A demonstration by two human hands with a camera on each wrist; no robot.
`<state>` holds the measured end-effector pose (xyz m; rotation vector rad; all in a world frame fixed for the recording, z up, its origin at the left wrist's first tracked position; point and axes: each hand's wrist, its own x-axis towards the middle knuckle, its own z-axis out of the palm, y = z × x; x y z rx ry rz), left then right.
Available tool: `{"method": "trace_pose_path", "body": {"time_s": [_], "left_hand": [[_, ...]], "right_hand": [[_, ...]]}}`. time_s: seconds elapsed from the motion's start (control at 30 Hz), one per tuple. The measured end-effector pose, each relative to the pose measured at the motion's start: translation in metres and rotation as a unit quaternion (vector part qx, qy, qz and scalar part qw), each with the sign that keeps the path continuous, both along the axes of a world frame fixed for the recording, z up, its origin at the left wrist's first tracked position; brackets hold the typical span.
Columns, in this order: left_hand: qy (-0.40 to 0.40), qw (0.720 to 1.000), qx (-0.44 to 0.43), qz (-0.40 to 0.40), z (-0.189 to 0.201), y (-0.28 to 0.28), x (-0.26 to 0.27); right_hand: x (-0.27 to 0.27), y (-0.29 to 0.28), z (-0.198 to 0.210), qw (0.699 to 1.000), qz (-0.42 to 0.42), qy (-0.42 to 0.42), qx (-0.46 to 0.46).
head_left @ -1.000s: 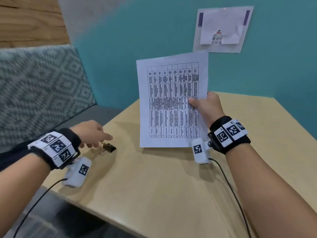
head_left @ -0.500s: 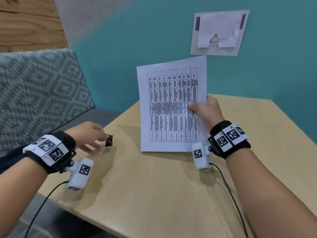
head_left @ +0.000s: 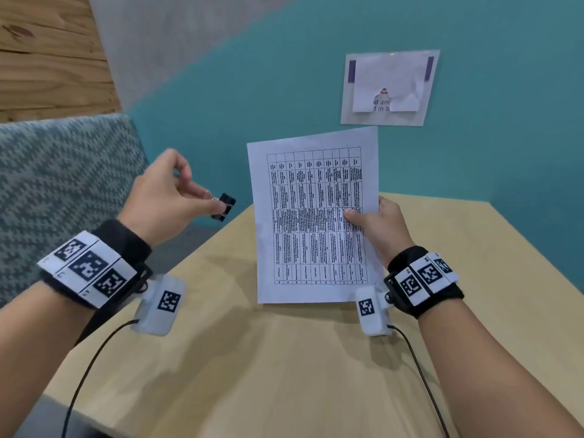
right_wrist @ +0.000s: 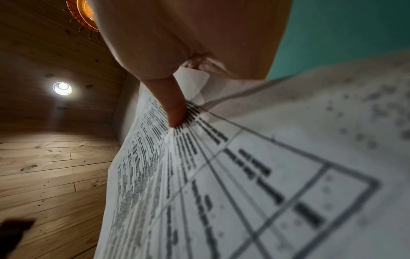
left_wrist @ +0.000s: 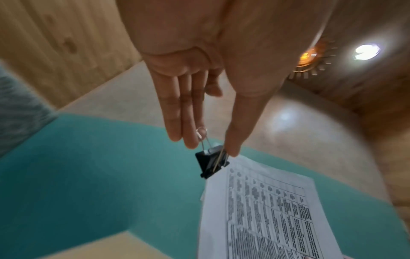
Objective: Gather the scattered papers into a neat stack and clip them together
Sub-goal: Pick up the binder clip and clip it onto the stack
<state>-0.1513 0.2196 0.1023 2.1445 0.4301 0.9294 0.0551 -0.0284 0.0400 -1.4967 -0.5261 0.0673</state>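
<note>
Papers (head_left: 313, 216) stand upright with their bottom edge on the tan worktop (head_left: 316, 374), pinched at the right edge by the right hand (head_left: 376, 226), thumb on the printed table (the sheets look squared up). Left hand (head_left: 164, 197) pinches a black binder clip (head_left: 225, 206) by its wire handles, in the air just left of the papers.

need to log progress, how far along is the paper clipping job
Done: the white printed papers are gathered into one stack, held upright on the light wooden table by the right hand. In hand: the left hand pinches the black binder clip in the air, apart from the stack. Left: clipping it on.
</note>
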Motion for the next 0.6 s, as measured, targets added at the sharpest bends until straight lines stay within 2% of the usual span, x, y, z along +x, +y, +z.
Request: {"method": "trace_pose_path", "body": {"time_s": [0.1, 0.2, 0.4, 0.6], "left_hand": [[-0.091, 0.993, 0.078, -0.018, 0.024, -0.014, 0.011], [-0.144, 0.974, 0.169, -0.039, 0.039, -0.020, 0.024], [-0.152, 0.929, 0.330, -0.070, 0.055, -0.028, 0.041], [-0.130, 0.911, 0.386, -0.057, 0.063, -0.019, 0.051]], "right_hand": [[-0.001, -0.002, 0.003, 1.000, 0.009, -0.022, -0.001], [-0.004, -0.003, 0.006, 0.999, 0.020, -0.039, -0.001], [-0.009, -0.004, 0.007, 0.994, 0.021, -0.111, -0.012], [-0.005, -0.007, 0.008, 0.989, 0.010, -0.146, -0.026]]}}
